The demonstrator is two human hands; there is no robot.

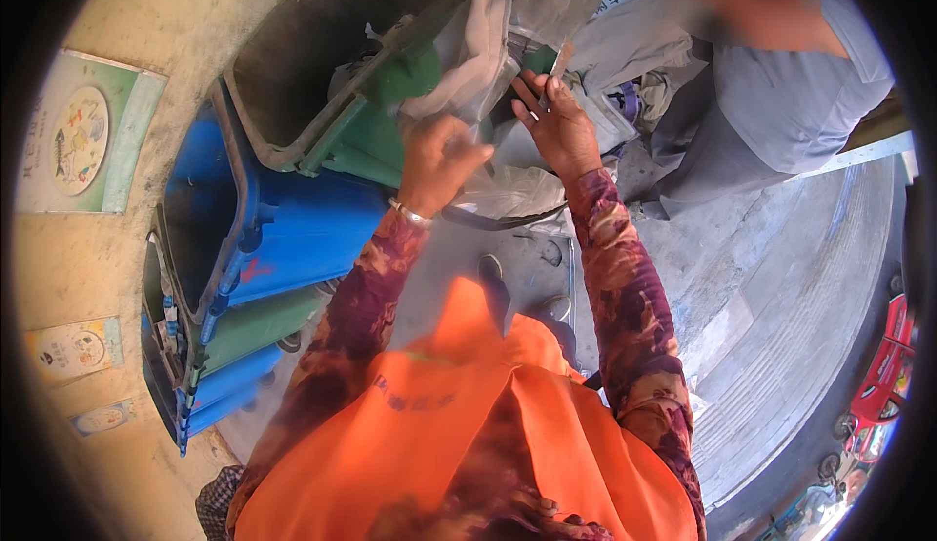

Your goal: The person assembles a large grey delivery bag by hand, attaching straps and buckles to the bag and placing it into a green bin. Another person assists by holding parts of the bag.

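A clear plastic bag [483, 63] with pale, pinkish contents hangs in front of me, beside the green bin [366, 136]. My left hand [434, 163] is closed at the bag's lower edge, its fingers curled around the plastic; motion blurs it slightly. To its right, my right hand [563, 129] is raised with its palm partly toward me. Its fingers and thumb pinch a thin edge that I cannot make out. Crumpled clear plastic [512, 193] lies below and between both hands, partly hidden by them.
Blue bins [312, 234] stand in a row along the yellowish wall [73, 278] at left. At upper right, a person in grey clothes [771, 92] stands close, one arm blurred. A striped pavement [781, 307] stretches right, toward a red vehicle [883, 370].
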